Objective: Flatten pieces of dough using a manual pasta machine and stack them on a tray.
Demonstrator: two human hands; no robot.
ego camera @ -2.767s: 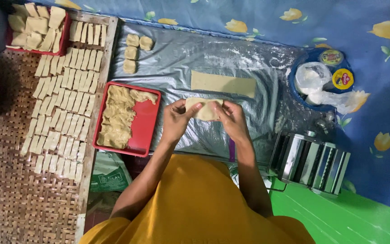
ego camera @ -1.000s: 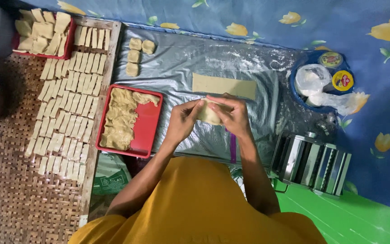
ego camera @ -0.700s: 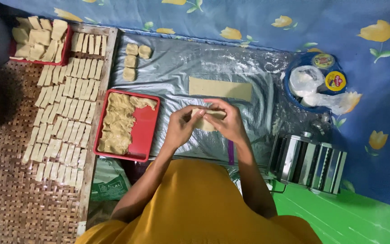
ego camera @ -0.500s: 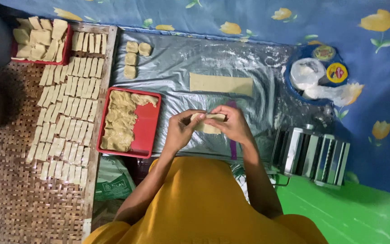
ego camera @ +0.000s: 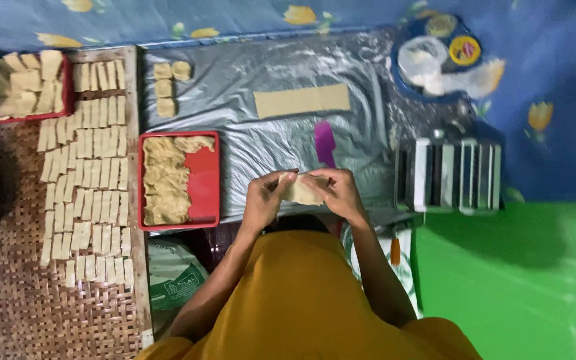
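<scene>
Above the crinkled grey plastic sheet (ego camera: 268, 143), left hand (ego camera: 265, 200) and right hand (ego camera: 338, 193) pinch one pale folded dough piece (ego camera: 301, 190) between closed fingertips, best pressed evenly, beside two red rectangular trays (ego camera: 208, 180), one flat dough strip (ego camera: 301, 100) and one purple scraper (ego camera: 325, 141).

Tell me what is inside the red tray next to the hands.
The red tray holds pale crumpled dough pieces, filling its left part and top edge; the right part is bare red. What lies under the dough cannot be seen.
</scene>
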